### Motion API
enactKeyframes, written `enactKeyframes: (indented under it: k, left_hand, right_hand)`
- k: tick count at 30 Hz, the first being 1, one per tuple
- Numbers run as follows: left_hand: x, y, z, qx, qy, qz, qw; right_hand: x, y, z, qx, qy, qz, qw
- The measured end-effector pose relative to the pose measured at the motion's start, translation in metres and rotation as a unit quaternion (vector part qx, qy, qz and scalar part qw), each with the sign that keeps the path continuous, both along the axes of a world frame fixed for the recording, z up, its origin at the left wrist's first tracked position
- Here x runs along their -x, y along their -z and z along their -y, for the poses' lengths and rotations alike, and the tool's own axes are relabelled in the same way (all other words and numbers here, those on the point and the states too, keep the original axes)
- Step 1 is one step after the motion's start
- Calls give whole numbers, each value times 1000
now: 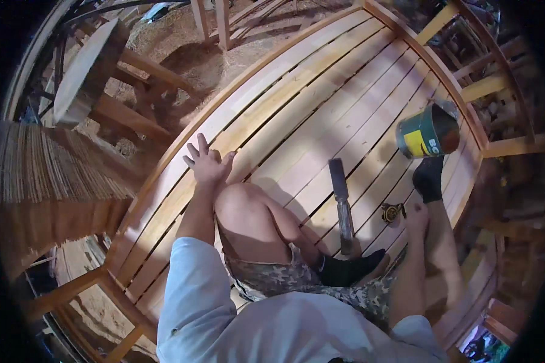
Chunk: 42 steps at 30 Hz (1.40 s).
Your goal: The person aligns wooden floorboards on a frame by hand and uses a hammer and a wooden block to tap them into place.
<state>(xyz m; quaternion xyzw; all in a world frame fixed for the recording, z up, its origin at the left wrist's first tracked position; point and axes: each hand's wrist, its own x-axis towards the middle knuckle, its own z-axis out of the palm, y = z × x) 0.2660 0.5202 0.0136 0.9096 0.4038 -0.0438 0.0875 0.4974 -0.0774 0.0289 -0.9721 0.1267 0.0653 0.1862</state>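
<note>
My left hand [209, 167] is open, fingers spread, over the pale slats by my raised knee. It holds nothing. To the right, my right hand [416, 219] is low over the slats beside my shin, its fingers curled. A small dark bit shows at its fingertips, too small to name. Just left of it is a round black-and-yellow tape measure [391, 212]. Between my legs lies a long chisel-like tool [343, 209], with a dark flat upper part and a worn grey lower part. Beyond my right foot stands a green tin [422, 134] with a yellow label.
I sit on a large slatted wooden platform [309, 130] with a raised frame [272, 54] and dark gaps between slats. A stack of thin wooden sheets [60, 175] stands at the left, near a thick timber block [91, 72]. Wood shavings [157, 36] cover the floor beyond.
</note>
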Motion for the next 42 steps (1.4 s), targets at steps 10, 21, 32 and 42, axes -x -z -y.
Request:
enactKeyframes:
  k: [10,21,32,42]
  left_hand:
    - [-9,12,3,-16,56,5,998]
    - [9,25,-7,28,17,74,997]
    - [-74,-93,97,353,51,194,914]
    - [-86,-122,202,555,47,152,816]
  right_hand:
    - [-140,-8,-50,71,-138,79,985]
    - [-16,-10,-46,29,-174,132,975]
    - [154,-12,-180,-101,-254,-175,946]
    - [95,-86,-133,-278,-303,3,911]
